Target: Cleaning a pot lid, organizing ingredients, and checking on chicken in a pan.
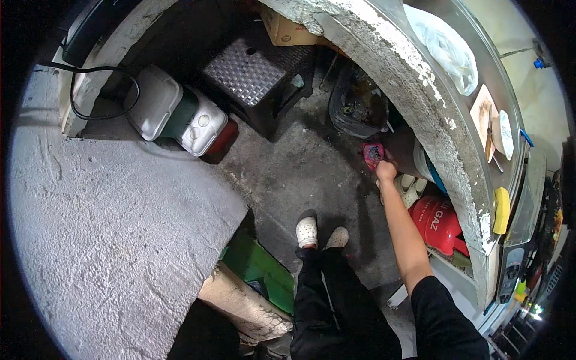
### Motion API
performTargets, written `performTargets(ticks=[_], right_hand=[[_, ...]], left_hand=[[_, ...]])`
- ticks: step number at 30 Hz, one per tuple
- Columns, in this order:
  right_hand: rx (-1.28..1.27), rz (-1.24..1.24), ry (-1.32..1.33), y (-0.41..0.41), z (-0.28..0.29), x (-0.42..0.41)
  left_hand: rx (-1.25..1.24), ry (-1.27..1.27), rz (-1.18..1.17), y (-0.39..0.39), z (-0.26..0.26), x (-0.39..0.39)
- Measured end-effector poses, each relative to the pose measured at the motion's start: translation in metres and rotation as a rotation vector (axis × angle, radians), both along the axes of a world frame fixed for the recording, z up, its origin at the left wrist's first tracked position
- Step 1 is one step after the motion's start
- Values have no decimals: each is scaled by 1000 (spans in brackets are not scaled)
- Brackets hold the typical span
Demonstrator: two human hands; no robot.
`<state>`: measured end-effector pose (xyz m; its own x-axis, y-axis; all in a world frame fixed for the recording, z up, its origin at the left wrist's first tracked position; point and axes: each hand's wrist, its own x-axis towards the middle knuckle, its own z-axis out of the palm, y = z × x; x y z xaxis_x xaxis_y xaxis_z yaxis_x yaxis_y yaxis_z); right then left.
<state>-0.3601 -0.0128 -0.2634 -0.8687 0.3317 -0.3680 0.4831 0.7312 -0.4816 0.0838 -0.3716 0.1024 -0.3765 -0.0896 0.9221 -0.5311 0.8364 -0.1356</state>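
Note:
My right hand (387,170) reaches out to the right of my feet and grips a pink plastic packet (373,155) that bears writing. Just beyond the packet stands a bin (360,108) lined with a dark plastic bag, with rubbish inside. Beside my wrist are light clogs (411,186) and a red gas cylinder (434,222), both under the counter. My left hand is out of view; before me lie the concrete floor (292,171) and my own white clogs (307,231).
Black woven-top plastic stools (245,72), a cardboard box (288,29) and lidded containers (155,103) stand beyond. The counter's rough edge (432,103) curves along the right; on top are a knife (489,135), a cutting board (482,105) and a yellow sponge (501,210).

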Motion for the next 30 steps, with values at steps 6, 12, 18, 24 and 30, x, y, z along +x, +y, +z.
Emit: performTargets(ticks=[6, 12, 18, 24, 30], right_hand=[[-35, -84, 85, 7, 13, 1], [-217, -219, 129, -12, 29, 12], [-277, -242, 202, -9, 16, 15], [-395, -441, 80, 29, -53, 2], [-615, -434, 94, 44, -78, -5]], left_hand=[[-14, 25, 4, 1, -1, -2], [-53, 34, 7, 0, 4, -4], [-96, 41, 13, -1, 12, -6], [-110, 54, 19, -2, 19, -9], [-140, 62, 36, -4, 28, -10]])
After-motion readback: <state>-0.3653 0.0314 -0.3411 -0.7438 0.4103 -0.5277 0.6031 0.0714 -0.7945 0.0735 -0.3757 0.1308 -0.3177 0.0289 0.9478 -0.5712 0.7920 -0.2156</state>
